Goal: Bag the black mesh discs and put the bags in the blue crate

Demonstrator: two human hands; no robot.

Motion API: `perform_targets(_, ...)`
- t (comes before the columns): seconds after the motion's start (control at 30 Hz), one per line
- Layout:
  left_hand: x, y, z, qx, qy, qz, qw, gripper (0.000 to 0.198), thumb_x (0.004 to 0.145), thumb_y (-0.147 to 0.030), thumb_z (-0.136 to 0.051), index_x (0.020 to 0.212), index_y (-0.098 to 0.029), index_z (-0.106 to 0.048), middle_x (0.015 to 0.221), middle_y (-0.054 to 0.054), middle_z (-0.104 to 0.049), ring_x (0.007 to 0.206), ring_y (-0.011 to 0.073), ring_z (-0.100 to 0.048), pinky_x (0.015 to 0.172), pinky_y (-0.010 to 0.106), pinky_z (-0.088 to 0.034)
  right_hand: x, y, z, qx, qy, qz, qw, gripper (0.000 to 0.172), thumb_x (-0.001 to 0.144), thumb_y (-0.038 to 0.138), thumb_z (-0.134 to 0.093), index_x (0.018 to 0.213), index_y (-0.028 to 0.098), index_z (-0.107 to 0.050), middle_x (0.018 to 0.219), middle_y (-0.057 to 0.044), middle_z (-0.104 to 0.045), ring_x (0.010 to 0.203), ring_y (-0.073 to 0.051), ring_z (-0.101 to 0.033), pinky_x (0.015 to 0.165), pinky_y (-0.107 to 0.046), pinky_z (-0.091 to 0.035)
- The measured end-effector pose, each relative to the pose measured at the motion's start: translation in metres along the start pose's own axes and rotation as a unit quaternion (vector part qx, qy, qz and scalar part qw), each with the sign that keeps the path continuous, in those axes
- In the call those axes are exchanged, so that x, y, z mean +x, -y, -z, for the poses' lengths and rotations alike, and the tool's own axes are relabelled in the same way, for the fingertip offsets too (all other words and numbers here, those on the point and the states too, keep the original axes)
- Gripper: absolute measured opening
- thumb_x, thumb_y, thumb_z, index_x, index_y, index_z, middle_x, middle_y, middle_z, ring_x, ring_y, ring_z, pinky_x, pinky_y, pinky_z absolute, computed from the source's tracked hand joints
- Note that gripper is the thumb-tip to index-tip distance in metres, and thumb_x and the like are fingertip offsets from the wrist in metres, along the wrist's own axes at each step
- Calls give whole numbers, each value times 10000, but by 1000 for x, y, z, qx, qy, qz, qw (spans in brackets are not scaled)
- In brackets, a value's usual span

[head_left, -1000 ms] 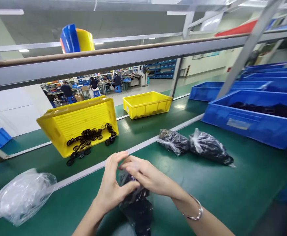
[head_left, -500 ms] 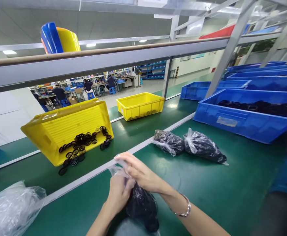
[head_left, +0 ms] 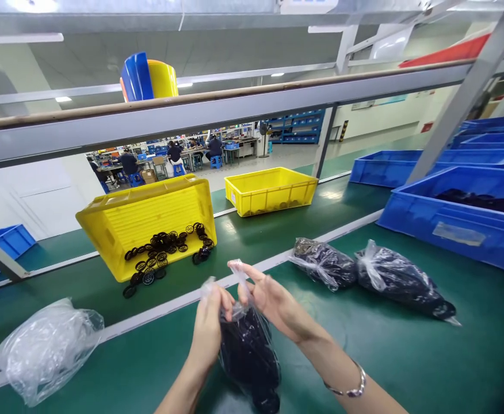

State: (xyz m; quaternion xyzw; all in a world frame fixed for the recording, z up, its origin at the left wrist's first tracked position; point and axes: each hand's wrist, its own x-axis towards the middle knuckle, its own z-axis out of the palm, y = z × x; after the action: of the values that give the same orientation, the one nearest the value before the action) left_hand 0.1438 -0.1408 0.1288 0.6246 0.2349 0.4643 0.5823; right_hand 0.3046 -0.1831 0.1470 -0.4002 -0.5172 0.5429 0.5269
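A clear plastic bag (head_left: 247,359) packed with dark parts hangs in front of the person, its neck gathered upward but not visibly tied. The left hand (head_left: 209,330) is closed around the neck, while the right hand (head_left: 273,302) stands narrow beside it, fingers (head_left: 245,276) at the loose top; whether they grip the plastic, I cannot tell. A metal bangle (head_left: 351,382) circles the right wrist. To the bag's right, on the green conveyor belt (head_left: 364,356), lie two filled plastic bags (head_left: 364,273) with gathered necks, so at least these look bagged already. To its left sits a loose, crumpled clear bag (head_left: 47,351). Beyond the bag, a tipped yellow crate (head_left: 146,227) shows black rings (head_left: 161,250) yet to be bagged, some at its lower edge. Farther on, past the bag's right side, stand a yellow crate (head_left: 269,192) and a blue bin (head_left: 454,221) of dark parts. Well beyond the bag, people (head_left: 129,164) sit at distant workbenches (head_left: 217,146).
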Motion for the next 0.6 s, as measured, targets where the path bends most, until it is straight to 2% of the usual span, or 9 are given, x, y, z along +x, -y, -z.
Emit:
perform_targets(0.07, -2, 0, 1, 173, 48, -45, 983, 441, 1029, -461, -315, 773, -174, -530, 797, 59, -533, 802, 192, -484, 776, 342, -397, -4, -1, -8, -146, 9, 5, 989, 1015, 699, 813, -501, 1508, 238, -286, 1475, -90, -332, 1171, -13, -505, 1060, -153, -500)
perform_targets(0.13, -4, 1, 1, 290, 71, -84, 951, 371, 1021, -405, -326, 879, -181, -585, 914, 89, -590, 858, 223, -495, 766, 364, -396, -8, -2, -18, -274, 13, 4, 962, 973, 706, 741, -572, 1511, 270, -297, 1561, -41, -174, 1442, -55, -326, 1296, -203, -361)
perform_targets(0.2, -4, 3, 0, 355, 71, -113, 925, 305, 1003, -340, -350, 926, -185, -601, 960, 101, -621, 886, 246, -500, 761, 381, -399, -10, -4, -26, -338, 8, -7, 941, 855, 797, 684, -491, 1526, 300, -263, 1568, -11, -153, 1510, -41, -225, 1378, -237, -253)
perform_targets(0.27, -4, 5, -1, 388, 63, -130, 910, 265, 983, -277, -364, 937, -177, -605, 962, 109, -635, 884, 253, -511, 762, 390, -411, -10, -6, -31, -349, -14, -8, 937, 716, 879, 636, -357, 1516, 320, -278, 1550, 3, -202, 1484, -3, -261, 1381, -218, -248)
perform_targets(0.33, -4, 3, 0, 386, 71, -138, 909, 263, 980, -242, -361, 978, -167, -612, 1010, 123, -642, 945, 260, -532, 819, 404, -430, -7, -7, -32, -334, -36, 7, 942, 618, 916, 599, -274, 1456, 321, -388, 1496, 7, -300, 1405, 35, -351, 1334, -144, -305)
perform_targets(0.43, -1, -6, 5, 309, 122, -106, 937, 243, 988, -280, -421, 1008, -157, -629, 1102, 125, -635, 1074, 246, -537, 957, 388, -419, -5, -5, -26, -286, -72, 24, 955, 577, 927, 578, -266, 1279, 234, -569, 1319, -18, -460, 1198, 77, -482, 1130, -11, -427)
perform_targets(0.53, 5, -17, 15, 149, 199, 9, 969, 255, 960, -364, -527, 974, -142, -650, 1040, 101, -649, 1007, 213, -569, 931, 334, -431, -9, 4, -17, -228, -65, 18, 971, 599, 915, 595, -289, 1161, 144, -598, 1147, -44, -510, 897, 94, -507, 823, 8, -483)
perform_targets(0.6, 11, -18, 23, 36, 229, 89, 969, 263, 921, -379, -584, 887, -125, -639, 920, 79, -647, 893, 184, -579, 863, 301, -436, -14, 13, -11, -230, 5, 17, 973, 592, 920, 579, -281, 1100, 124, -614, 1133, -50, -506, 807, 101, -472, 756, -5, -475)
